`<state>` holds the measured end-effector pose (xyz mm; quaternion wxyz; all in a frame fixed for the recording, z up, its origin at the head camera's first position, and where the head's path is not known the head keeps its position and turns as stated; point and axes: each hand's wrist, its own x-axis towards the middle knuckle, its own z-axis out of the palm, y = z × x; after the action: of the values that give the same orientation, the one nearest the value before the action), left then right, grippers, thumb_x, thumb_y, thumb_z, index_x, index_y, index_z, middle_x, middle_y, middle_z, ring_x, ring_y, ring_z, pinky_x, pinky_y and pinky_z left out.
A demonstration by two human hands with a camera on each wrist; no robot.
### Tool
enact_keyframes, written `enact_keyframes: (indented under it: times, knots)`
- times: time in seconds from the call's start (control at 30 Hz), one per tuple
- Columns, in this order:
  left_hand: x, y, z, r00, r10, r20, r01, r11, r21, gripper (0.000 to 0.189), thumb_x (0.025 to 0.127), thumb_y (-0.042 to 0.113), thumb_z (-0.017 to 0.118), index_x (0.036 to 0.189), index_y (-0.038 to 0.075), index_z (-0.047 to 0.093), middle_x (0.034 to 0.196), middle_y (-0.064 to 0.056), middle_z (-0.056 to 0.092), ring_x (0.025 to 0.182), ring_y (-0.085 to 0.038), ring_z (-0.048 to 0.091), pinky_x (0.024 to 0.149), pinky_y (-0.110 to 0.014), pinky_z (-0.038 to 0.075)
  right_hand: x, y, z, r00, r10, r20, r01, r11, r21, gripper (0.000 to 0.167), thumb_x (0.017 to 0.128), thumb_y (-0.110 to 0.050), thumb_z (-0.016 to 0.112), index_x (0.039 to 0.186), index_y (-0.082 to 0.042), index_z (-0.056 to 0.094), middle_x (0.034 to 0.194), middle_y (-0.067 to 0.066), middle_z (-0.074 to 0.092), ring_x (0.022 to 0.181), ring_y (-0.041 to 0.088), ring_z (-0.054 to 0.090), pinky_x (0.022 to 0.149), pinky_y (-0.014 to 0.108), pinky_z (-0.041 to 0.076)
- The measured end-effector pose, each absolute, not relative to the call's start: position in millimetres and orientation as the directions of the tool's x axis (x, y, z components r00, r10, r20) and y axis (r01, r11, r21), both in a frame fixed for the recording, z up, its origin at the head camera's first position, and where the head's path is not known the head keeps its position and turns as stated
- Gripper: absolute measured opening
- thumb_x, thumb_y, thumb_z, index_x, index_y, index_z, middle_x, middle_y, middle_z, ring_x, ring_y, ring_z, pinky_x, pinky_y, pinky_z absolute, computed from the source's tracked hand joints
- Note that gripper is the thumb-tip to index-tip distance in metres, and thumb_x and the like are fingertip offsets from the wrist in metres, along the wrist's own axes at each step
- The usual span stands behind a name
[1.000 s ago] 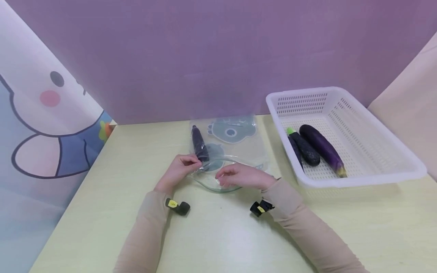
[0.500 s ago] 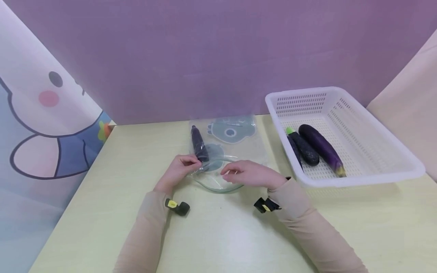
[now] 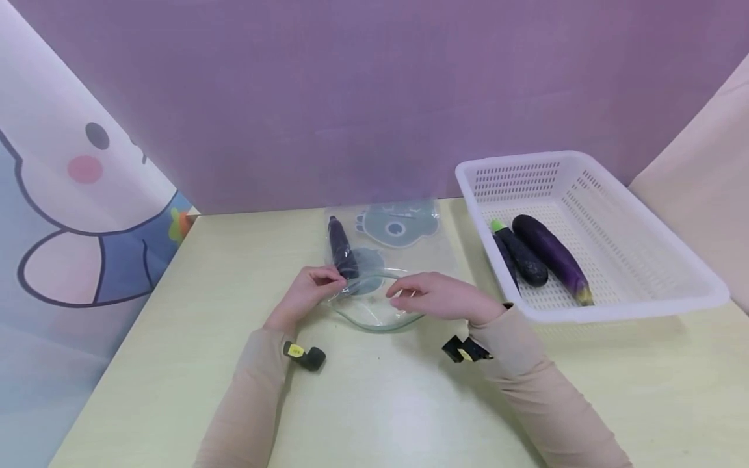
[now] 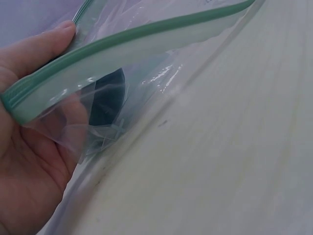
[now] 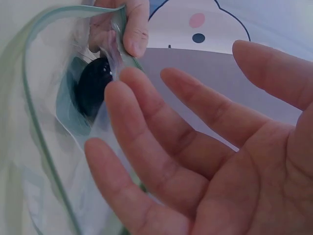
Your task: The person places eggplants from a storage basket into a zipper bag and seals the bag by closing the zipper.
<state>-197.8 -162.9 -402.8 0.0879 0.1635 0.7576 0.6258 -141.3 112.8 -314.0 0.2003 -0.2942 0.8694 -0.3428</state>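
A clear zip bag (image 3: 430, 257) with printed blue-grey shapes lies on the table, its green-edged mouth (image 4: 161, 30) gaping toward me. Inside, along its left side, is a dark purple eggplant (image 3: 341, 244); its rounded end (image 5: 93, 85) shows through the mouth in the right wrist view. My left hand (image 3: 307, 292) pinches the left corner of the bag's mouth between thumb and fingers. Over the right part of the mouth hovers my right hand (image 3: 439, 296), its fingers spread and slightly bent, holding nothing, as the right wrist view (image 5: 210, 161) of the palm confirms.
To the right stands a white perforated basket (image 3: 638, 312). It holds a long purple eggplant (image 3: 552, 253) and darker eggplants, one with a bright green stem end (image 3: 523, 257). A purple backdrop (image 3: 351, 104) rises behind the table (image 3: 363, 403); a printed curtain (image 3: 58, 260) hangs at left.
My right hand has drifted a little to the right and away from the left hand, over the bag's mouth. The left hand keeps its pinch in the same place.
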Motion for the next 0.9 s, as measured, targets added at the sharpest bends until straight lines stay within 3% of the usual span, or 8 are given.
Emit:
enact_keyframes:
  times: [0.63,0.9]
  knots:
    - [-198.6,-163.9,-404.1,-0.929,0.364,0.072,0.147,0.183,0.972,0.027,0.081,0.003,0.07,0.097,-0.017,0.062,0.082,0.011,0.064,0.081,-0.006,0.057,0.073,-0.016,0.048,-136.7,140.0,-292.7,-0.806,-0.583,-0.105,-0.292,0.546,-0.785,0.036,0.098,-0.028,0.051,0.126,-0.005,0.056,0.107,0.008,0.067,0.099,0.019,0.061,0.089,0.038,0.048]
    - [-197.7,-163.0,-403.4,-0.928,0.362,0.092,0.151,0.14,0.979,0.008,0.081,0.003,0.071,0.088,0.0,0.071,0.081,0.009,0.064,0.079,-0.006,0.057,0.071,-0.016,0.048,-135.1,150.6,-282.7,-0.842,-0.533,-0.087,-0.254,0.534,-0.806,0.036,0.098,-0.03,0.05,0.125,-0.008,0.057,0.111,0.007,0.067,0.106,0.02,0.059,0.096,0.044,0.044]
